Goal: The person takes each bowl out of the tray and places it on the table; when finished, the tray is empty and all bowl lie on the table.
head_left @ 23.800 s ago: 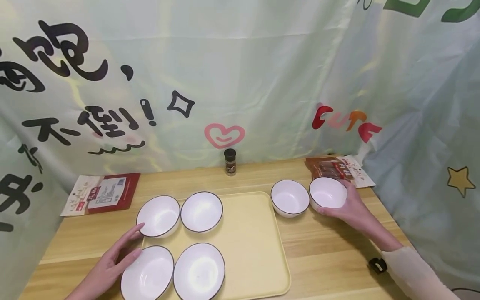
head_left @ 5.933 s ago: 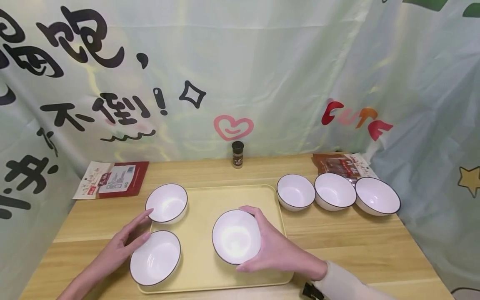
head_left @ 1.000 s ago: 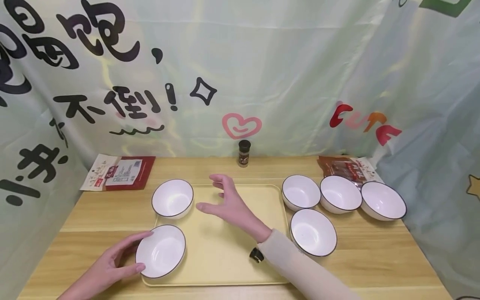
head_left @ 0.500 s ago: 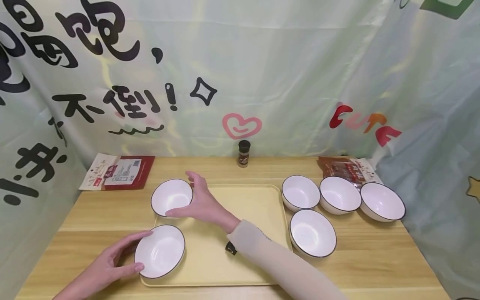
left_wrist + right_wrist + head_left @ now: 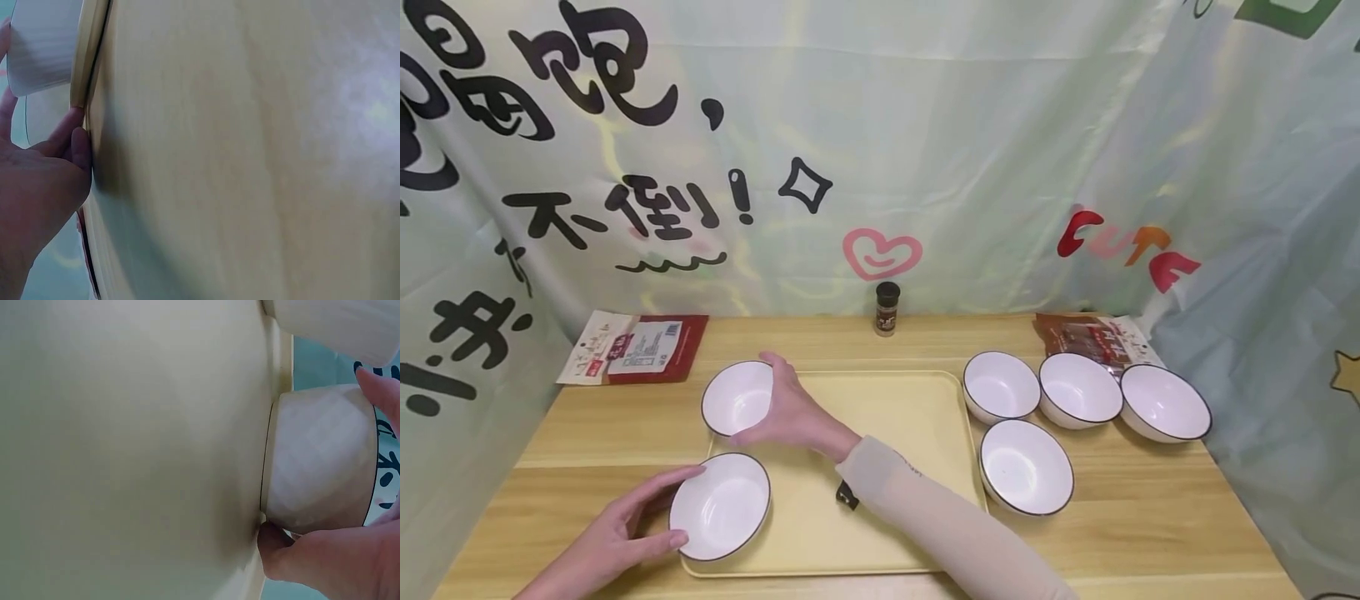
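My right hand (image 5: 793, 408) spans the right side of the rear-left white bowl (image 5: 733, 398), thumb in front and fingers behind. In the right wrist view this bowl (image 5: 322, 456) stands at the tray's edge between thumb and fingers. My left hand (image 5: 617, 533) holds the left side of the front-left white bowl (image 5: 721, 507), thumb and forefinger at its dark rim; in the left wrist view the fingers lie around the bowl wall (image 5: 44, 47) near the tray. Both bowls sit upright on the left side of the pale yellow tray (image 5: 865, 500). The right sleeve hides part of the tray.
Several white bowls (image 5: 1026, 467) stand to the right of the tray, one in front of a row. A black-capped spice jar (image 5: 886, 310) stands at the back. Food packets lie at the back left (image 5: 636, 350) and back right (image 5: 1093, 340). A printed cloth hangs behind.
Earlier, bowls went from the tray to its right side. Over the last second my right hand moved left across the tray and took hold of the rear-left bowl. The left hand stayed put.
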`<action>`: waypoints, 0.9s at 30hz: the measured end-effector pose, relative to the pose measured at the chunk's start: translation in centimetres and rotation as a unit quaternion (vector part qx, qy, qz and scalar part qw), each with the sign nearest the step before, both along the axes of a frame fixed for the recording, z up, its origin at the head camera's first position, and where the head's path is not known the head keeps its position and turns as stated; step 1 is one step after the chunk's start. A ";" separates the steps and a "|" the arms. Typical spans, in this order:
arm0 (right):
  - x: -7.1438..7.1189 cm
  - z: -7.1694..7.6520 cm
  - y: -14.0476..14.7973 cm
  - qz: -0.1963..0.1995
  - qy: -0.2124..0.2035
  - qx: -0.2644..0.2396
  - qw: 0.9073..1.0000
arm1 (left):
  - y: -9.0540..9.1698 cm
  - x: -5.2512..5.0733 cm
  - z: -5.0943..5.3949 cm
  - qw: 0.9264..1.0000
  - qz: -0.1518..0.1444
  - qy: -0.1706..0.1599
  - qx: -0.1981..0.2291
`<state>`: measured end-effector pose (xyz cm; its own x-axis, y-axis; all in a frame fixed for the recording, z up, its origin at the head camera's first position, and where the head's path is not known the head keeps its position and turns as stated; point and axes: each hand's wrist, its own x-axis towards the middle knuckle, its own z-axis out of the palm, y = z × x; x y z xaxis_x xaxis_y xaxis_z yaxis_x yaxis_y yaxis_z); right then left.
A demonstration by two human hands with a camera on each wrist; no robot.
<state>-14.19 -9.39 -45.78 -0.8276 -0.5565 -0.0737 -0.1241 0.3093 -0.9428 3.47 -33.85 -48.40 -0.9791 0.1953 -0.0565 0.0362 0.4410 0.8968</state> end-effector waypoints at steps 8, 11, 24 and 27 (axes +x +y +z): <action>-0.5 0.0 0.0 0.017 0.024 0.022 0.999 | -0.3 -0.2 -0.1 0.999 0.013 -0.034 -0.018; -0.6 -0.2 0.0 0.016 0.028 0.016 0.999 | -0.3 -0.2 -0.1 0.998 0.016 -0.050 -0.020; 0.4 1.8 1.5 -0.046 0.058 -0.012 0.997 | -0.2 -0.3 0.1 0.993 0.021 -0.109 -0.034; 0.6 2.8 2.0 -0.051 0.062 -0.019 0.997 | -0.2 -0.5 0.2 0.993 0.022 -0.115 -0.030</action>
